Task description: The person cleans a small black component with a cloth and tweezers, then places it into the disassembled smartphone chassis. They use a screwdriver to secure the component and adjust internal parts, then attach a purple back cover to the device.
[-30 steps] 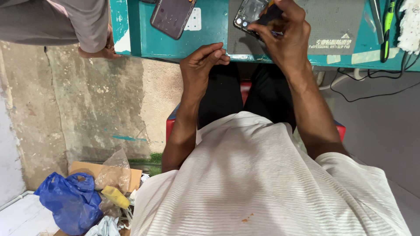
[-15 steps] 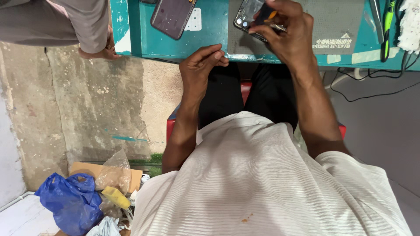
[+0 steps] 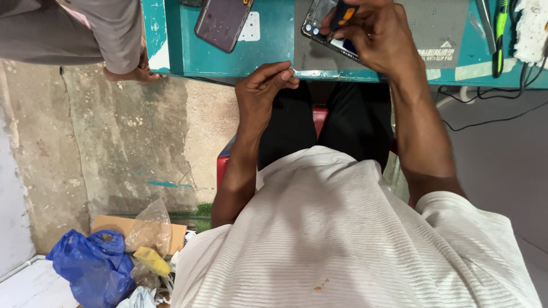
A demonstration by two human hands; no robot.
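Observation:
My right hand (image 3: 379,35) grips a small black and orange tool (image 3: 343,13) and holds it over an opened phone (image 3: 326,31). The phone lies on a grey mat (image 3: 439,25) on the teal table (image 3: 274,54). My left hand (image 3: 264,85) rests at the table's near edge, its fingertips pinched together; I cannot tell whether anything small is between them. A second phone (image 3: 222,21), dark purple, lies further left on the table.
Another person's sleeve and hand (image 3: 134,71) rest at the table's left corner. Green tools (image 3: 500,28), a white cloth (image 3: 534,28) and black cables (image 3: 485,117) are at the right. A blue bag (image 3: 94,265), cardboard and plastic wrappers lie on the floor. I sit on a red stool (image 3: 319,117).
My right hand has shifted slightly up and turned the tool, so that its orange part shows more. The left hand stays pinched at the table edge.

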